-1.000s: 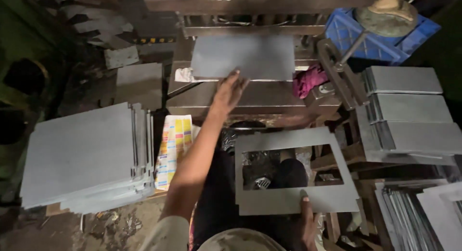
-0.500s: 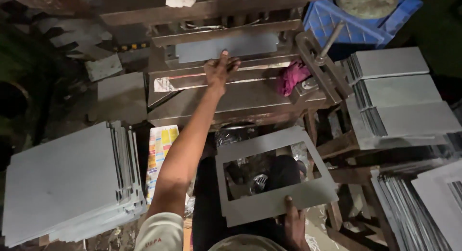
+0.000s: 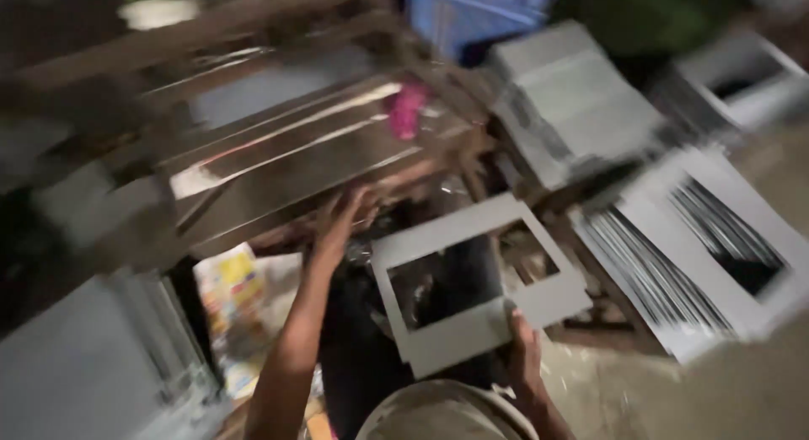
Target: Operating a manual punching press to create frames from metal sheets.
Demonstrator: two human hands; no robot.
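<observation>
Right hand (image 3: 524, 352) pinches grey board frame (image 3: 472, 280) at its bottom edge, just below the shiny press bed (image 3: 295, 166). Left hand (image 3: 341, 221), fingers spread, near bed's front edge. Frame prob. light, stiff, bendy w/ cutout; grip a solid border.

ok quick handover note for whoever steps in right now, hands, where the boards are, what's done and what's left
Left hand: open, reaching up at the front edge of the shiny metal press bed, holding nothing.
Right hand: grips the grey cut-out cardboard frame by its lower edge, over the lap.
Done: this frame has its window cut out.
Left: frame not yet on the stack of finished frames at right; uncut grey boards wait at left.
</observation>
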